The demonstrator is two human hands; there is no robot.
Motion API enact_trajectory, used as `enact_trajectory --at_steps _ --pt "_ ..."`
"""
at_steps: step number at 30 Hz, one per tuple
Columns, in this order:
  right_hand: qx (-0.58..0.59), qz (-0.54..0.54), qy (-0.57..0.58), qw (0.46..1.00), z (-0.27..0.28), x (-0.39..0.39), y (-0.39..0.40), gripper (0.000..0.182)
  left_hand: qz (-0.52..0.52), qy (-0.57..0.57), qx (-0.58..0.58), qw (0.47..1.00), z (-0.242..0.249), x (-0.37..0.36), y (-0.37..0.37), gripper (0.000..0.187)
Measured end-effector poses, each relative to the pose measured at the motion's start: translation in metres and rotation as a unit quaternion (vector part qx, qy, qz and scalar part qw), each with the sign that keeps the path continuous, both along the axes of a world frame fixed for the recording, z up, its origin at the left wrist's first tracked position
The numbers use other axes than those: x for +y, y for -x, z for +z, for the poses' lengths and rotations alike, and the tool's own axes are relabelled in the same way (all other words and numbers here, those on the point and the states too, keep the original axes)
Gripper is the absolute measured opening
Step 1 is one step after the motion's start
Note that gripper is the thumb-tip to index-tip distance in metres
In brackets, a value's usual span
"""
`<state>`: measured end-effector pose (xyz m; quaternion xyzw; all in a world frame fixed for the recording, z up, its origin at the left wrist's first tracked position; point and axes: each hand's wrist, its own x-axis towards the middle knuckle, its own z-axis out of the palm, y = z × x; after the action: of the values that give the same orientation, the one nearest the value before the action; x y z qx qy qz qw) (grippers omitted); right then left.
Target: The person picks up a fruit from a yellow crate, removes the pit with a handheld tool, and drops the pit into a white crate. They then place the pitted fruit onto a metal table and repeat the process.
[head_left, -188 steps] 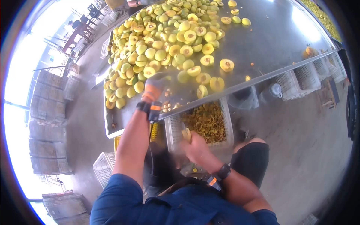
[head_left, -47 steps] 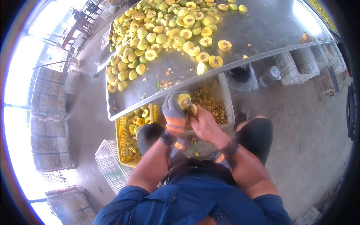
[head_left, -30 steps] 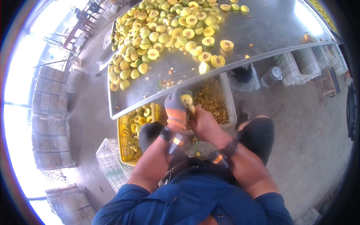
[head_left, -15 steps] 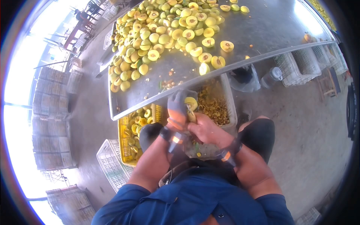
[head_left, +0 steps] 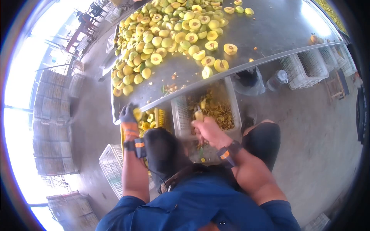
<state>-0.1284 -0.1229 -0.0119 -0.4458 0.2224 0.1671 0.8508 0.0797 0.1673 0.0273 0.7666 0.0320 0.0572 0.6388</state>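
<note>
My left hand (head_left: pixel 129 117), in a grey glove with an orange cuff, is over the yellow crate (head_left: pixel 160 118) beside the table edge. A yellow fruit half (head_left: pixel 137 113) is at its fingers, partly hidden by them. My bare right hand (head_left: pixel 211 131) is closed round the pale handle of a short tool (head_left: pixel 199 115), above a white crate (head_left: pixel 181 119). A small yellow bit shows near the tool's tip; the tip itself is hard to make out. Brown-yellow scraps (head_left: pixel 223 113) lie in the white crate, and several fruit halves (head_left: pixel 145 126) in the yellow one.
A big heap of yellow-green fruit halves (head_left: pixel 162 38) covers the left of the metal table (head_left: pixel 269 34). Its raised edge runs in front of me. White crates (head_left: pixel 304 69), a clear jug (head_left: pixel 277 80) and a plastic bag (head_left: pixel 252 82) are at right. Another crate (head_left: pixel 111 165) stands at left.
My left hand has moved left, away from my right hand, carrying the fruit half from the tool to above the yellow crate. My right hand stays over the white crate with the tool.
</note>
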Motion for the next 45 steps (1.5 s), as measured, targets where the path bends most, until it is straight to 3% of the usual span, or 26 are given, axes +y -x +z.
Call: enact_trajectory --at_steps 1,2,4,9,13,14,16,18,19,22,28,34,37,40,45 --pt "-0.005 0.011 -0.074 0.997 0.010 0.002 0.003 0.018 0.033 -0.034 0.004 0.999 -0.002 0.022 -0.003 0.022" --pt "-0.024 0.009 -0.062 0.998 0.021 0.004 0.006 0.018 0.042 -0.136 0.001 0.990 -0.005 0.050 -0.007 0.026" --pt "-0.059 0.006 -0.040 0.997 0.038 0.007 0.010 0.018 0.078 -0.460 0.046 0.883 0.027 0.034 0.009 0.030" --pt "-0.058 -0.038 0.036 0.997 0.027 0.006 0.002 0.019 -0.034 -0.324 -0.121 0.938 0.009 -0.063 -0.021 0.032" --pt "-0.061 -0.091 0.073 0.991 0.034 0.005 -0.003 0.022 -0.292 -0.276 -0.136 0.905 -0.004 -0.203 -0.037 0.041" --pt "-0.059 -0.108 0.075 0.990 0.036 0.003 -0.003 0.023 -0.343 -0.346 -0.187 0.853 0.005 -0.231 -0.032 0.044" --pt "-0.050 -0.102 0.124 0.986 0.035 -0.004 -0.003 0.025 -0.402 -0.394 -0.171 0.809 0.010 -0.269 -0.031 0.049" --pt "-0.076 -0.122 0.165 0.976 0.027 -0.006 -0.005 0.025 -0.421 -0.355 -0.034 0.834 -0.006 -0.289 -0.035 0.052" --pt "-0.083 -0.130 0.177 0.972 0.028 -0.008 -0.007 0.025 -0.420 -0.360 -0.065 0.830 -0.005 -0.293 -0.034 0.053" --pt "-0.074 -0.134 0.155 0.976 0.037 -0.010 -0.006 0.026 -0.447 -0.376 -0.015 0.811 0.007 -0.290 -0.036 0.055" --pt "-0.110 -0.159 0.209 0.959 0.041 -0.011 -0.009 0.026 -0.424 -0.367 -0.024 0.828 -0.025 -0.286 -0.057 0.051" --pt "-0.121 -0.169 0.369 0.906 0.054 -0.031 -0.010 0.025 -0.386 -0.159 0.006 0.909 -0.008 -0.263 -0.035 0.040" --pt "-0.141 -0.181 0.425 0.876 0.058 -0.036 -0.010 0.024 -0.395 -0.185 -0.015 0.900 0.024 -0.245 -0.001 0.040" --pt "-0.128 -0.140 0.460 0.867 0.056 -0.040 -0.008 0.025 -0.395 -0.206 -0.073 0.892 0.027 -0.227 0.026 0.042" --pt "-0.152 -0.104 0.501 0.846 0.051 -0.035 -0.001 0.023 -0.384 -0.207 -0.059 0.898 0.036 -0.211 0.057 0.036"
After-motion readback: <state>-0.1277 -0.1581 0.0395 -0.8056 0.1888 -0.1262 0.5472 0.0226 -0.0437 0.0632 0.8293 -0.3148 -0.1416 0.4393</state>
